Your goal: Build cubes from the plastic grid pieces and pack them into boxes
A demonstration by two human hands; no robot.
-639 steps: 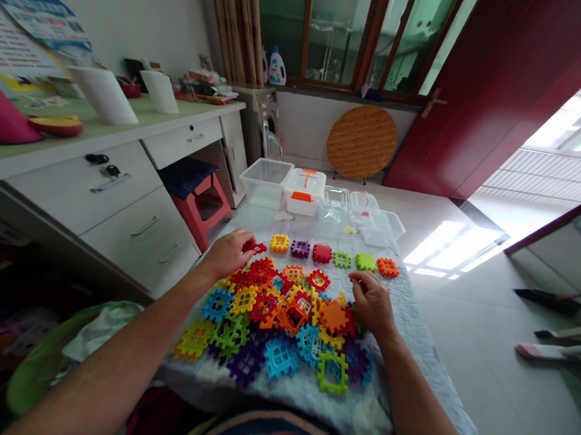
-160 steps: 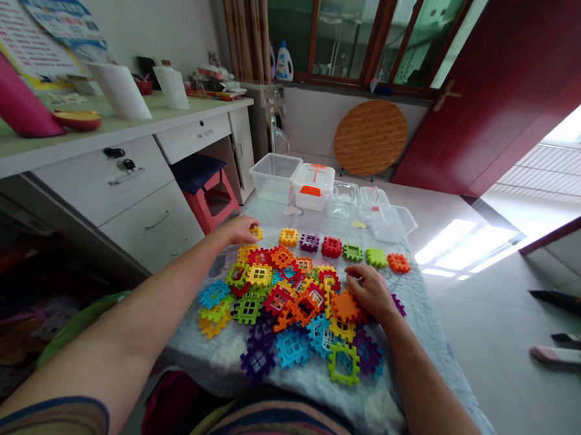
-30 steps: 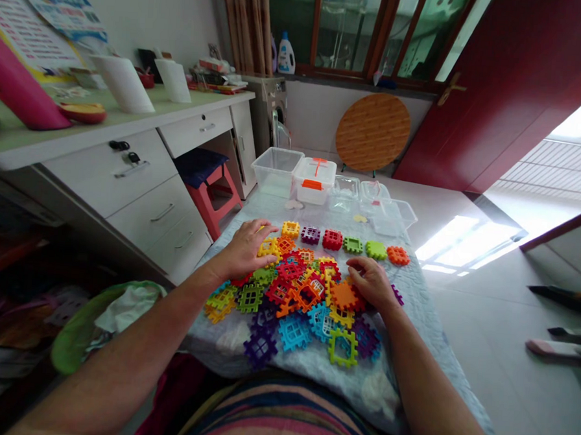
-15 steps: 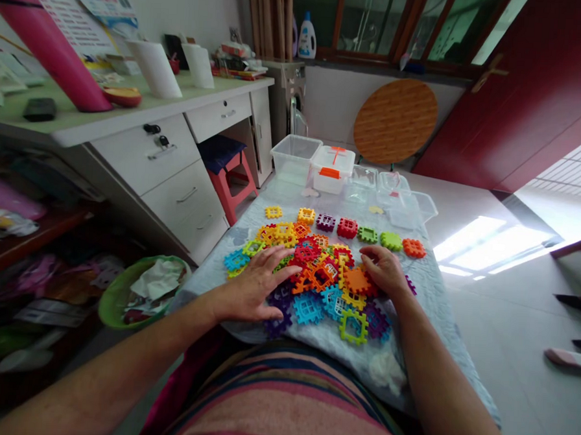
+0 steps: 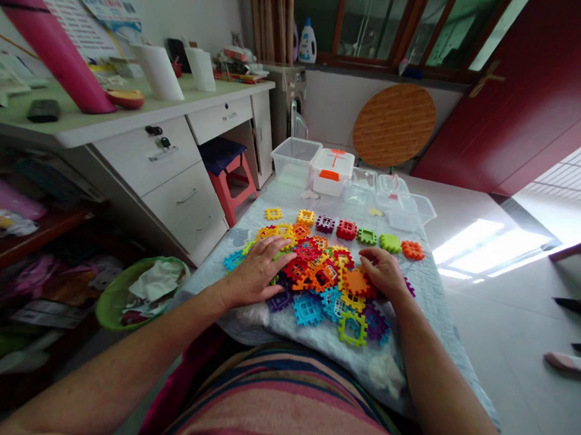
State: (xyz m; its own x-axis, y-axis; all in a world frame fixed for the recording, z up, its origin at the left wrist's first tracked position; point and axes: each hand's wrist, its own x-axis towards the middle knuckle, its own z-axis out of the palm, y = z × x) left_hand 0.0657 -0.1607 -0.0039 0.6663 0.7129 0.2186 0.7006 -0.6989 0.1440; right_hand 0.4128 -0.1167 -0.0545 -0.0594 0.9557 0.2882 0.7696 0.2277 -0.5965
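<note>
A heap of colourful plastic building tiles (image 5: 324, 274) with notched edges lies in the middle of the cloth-covered table. My left hand (image 5: 258, 271) rests over the heap's left side, its fingers spread and holding nothing. Purple tiles (image 5: 280, 297) peek out by its thumb. On the heap's right side, my right hand (image 5: 384, 272) has loosely bent fingers apart, touching or just above the tiles beside a solid orange tile (image 5: 356, 282); its palm side is hidden. Nearest to me lie a lime-green open tile (image 5: 353, 328) and a blue tile (image 5: 308, 308).
Behind the heap runs a row of single tiles, including a red one (image 5: 347, 230) and an orange one (image 5: 413, 250). Clear plastic boxes (image 5: 296, 159) and a lidded box with orange latches (image 5: 332, 174) stand at the table's far end. A green waste basket (image 5: 113, 299) is left.
My left hand has moved slightly up and left. The purple tiles under it have shifted up, uncovering whitish crumpled material on the cloth. My right hand has hardly moved.
</note>
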